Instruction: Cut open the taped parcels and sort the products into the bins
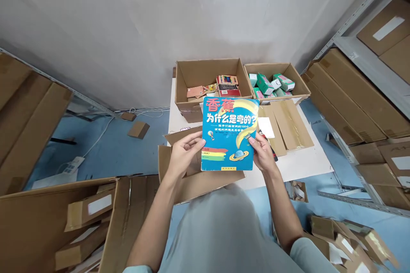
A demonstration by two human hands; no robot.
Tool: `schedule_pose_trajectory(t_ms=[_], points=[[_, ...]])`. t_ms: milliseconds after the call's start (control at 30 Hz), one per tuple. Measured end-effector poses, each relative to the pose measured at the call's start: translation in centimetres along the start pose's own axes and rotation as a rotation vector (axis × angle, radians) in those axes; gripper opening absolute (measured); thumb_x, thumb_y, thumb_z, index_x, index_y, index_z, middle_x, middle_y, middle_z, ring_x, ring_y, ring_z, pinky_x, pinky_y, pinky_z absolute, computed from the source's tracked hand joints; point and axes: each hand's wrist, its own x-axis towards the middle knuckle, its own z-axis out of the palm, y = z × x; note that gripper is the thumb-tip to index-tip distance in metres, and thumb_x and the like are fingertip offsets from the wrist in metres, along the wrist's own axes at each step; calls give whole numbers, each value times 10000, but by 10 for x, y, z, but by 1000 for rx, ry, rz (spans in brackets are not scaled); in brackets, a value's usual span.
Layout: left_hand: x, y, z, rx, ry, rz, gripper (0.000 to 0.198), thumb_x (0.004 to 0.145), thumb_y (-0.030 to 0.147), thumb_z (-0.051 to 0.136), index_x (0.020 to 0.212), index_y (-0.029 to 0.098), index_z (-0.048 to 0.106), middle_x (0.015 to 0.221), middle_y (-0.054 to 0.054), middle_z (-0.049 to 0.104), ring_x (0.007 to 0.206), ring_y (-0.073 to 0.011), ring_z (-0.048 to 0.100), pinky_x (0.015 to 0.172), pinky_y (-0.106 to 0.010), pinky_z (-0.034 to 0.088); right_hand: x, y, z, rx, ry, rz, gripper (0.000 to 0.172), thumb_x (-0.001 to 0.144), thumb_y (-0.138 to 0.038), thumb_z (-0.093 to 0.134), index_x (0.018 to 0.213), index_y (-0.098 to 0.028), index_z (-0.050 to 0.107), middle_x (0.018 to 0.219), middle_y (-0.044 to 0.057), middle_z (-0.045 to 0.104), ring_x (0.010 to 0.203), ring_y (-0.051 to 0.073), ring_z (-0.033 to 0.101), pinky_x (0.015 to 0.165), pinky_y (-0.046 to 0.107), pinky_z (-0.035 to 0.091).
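Observation:
A blue book point(224, 140) with a banana and a ringed planet on its cover is held up, front facing me. Its left edge is pinched by my left hand point(186, 153), thumb on the cover. On the opposite edge my right hand point(262, 151) grips it the same way. Beneath the book an open cardboard box point(198, 190) sits at the table's near edge, its inside mostly hidden. A white sheet of paper point(266, 127) and a flattened piece of cardboard point(293, 123) lie right of the book.
On the white table point(309, 160), a cardboard box point(208, 68) holding books stands at the back, beside a box point(297, 72) of green-and-white packs. Shelves point(355, 72) with cartons rise at the right. A large carton point(121, 222) holding small boxes is at lower left; cartons point(346, 234) pile at lower right.

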Motion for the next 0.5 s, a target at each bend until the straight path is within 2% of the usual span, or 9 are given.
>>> schedule_pose_trajectory(t_ms=[67,133,200,300,333,400,467,500], points=[[-4,6,0,-8,3,-2,762,770,734,1003,1240,146,888,1133,-175,889,1105,-370,855,995,-479,723,-2,2,-1,-2,12,10,590,893,-701,916,1323,-302,847,1270,68,890,1299,356,815,1049,475,706],[-10,11,3,-12,18,8,735,793,728,991,1241,154,892,1143,-165,888,1090,-354,853,909,-423,733,-3,4,1,-1,25,23,608,884,-707,921,1325,-295,846,1251,69,893,1293,358,816,1045,473,707],[-16,15,4,-16,-50,-27,803,852,733,942,1414,168,838,1188,-159,883,983,-320,857,735,-356,719,-4,4,2,9,46,30,619,877,-706,929,1331,-294,845,1239,65,896,1284,358,818,1044,471,709],[-16,17,1,-19,-276,-107,958,917,673,904,1723,255,600,1297,-151,865,765,-232,814,532,-290,652,0,1,5,1,90,24,648,869,-720,928,1346,-290,840,1244,60,898,1272,363,819,1053,479,709],[-11,19,0,-24,-331,-116,995,917,638,913,1768,283,538,1332,-154,855,723,-210,796,499,-280,641,6,-2,6,-14,100,15,666,867,-733,921,1352,-285,837,1253,62,897,1269,366,819,1057,486,709],[9,25,0,-45,-334,-83,1026,901,580,936,1788,295,505,1379,-168,839,707,-193,788,477,-268,642,29,-12,11,-61,105,-27,708,863,-764,902,1370,-275,828,1288,67,890,1269,370,816,1066,496,707],[42,41,5,-62,-229,5,1001,903,558,940,1767,259,533,1408,-190,824,786,-217,826,543,-285,692,70,-29,18,-118,108,-110,747,871,-805,865,1382,-263,814,1331,76,874,1276,365,809,1075,498,701],[60,52,8,-57,-172,62,976,918,547,935,1757,242,540,1456,-206,801,901,-249,858,660,-327,745,95,-39,22,-150,113,-161,769,880,-839,830,1377,-252,810,1335,83,868,1286,361,801,1080,494,696]])
